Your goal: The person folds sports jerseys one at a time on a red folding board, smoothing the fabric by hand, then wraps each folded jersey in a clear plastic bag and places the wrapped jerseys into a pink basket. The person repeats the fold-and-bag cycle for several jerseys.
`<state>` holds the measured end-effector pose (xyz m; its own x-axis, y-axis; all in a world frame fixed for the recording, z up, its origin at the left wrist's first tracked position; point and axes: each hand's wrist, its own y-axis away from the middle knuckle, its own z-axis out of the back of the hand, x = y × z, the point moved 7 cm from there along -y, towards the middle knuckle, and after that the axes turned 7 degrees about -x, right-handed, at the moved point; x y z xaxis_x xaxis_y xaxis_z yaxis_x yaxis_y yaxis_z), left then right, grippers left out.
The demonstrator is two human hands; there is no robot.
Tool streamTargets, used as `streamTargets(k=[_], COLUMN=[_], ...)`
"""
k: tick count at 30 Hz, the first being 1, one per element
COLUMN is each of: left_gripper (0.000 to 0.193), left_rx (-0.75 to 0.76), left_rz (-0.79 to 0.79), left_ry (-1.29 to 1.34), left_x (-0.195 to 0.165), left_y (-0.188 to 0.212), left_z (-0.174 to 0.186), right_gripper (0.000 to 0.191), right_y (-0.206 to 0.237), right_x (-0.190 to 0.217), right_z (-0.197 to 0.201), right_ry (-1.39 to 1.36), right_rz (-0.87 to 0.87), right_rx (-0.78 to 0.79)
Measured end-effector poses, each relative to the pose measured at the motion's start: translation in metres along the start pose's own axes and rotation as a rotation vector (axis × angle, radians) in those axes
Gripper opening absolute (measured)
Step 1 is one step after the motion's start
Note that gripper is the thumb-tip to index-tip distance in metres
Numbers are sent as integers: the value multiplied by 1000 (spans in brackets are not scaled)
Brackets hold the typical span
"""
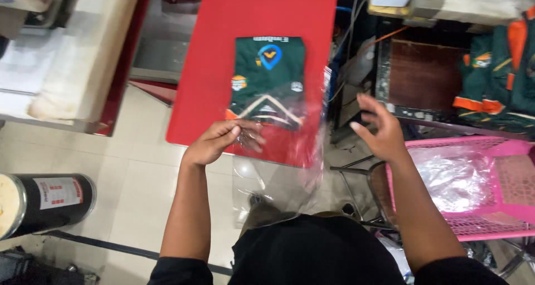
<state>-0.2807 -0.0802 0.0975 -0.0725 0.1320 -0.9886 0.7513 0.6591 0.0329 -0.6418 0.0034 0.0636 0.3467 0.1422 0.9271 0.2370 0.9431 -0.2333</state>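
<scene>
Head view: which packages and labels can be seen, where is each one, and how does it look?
Clear plastic bag: on the red board, around a folded green jersey; left hand pinches its open end.
Black canister: floor, lower left, lying on its side, white label with red marks.
Pink basket: right, holding more clear bags.
Right hand: open, holding nothing.

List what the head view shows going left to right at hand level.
Black cylinder → left hand on the clear plastic bag → right hand → pink basket.
</scene>
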Motion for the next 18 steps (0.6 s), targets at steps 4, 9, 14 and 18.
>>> streamTargets(k=[4, 9, 14, 18], left_gripper=[41, 35, 38, 53], left_rx=[155, 284, -317, -801], left_rz=[38, 65, -280, -595], left_ry=[-117, -406, -1172, -1467], left_x=[-29, -78, -157, -170], left_y=[5, -29, -83, -61], left_z=[45, 74, 96, 52], right_gripper=[84, 55, 12, 8], right_y=[-39, -97, -139, -143], right_x=[122, 170, 108, 21], right_z=[-73, -143, -156, -128], right_ry=[161, 249, -145, -580], right_rz=[374, 314, -205, -602], right_rx=[97, 468, 331, -213])
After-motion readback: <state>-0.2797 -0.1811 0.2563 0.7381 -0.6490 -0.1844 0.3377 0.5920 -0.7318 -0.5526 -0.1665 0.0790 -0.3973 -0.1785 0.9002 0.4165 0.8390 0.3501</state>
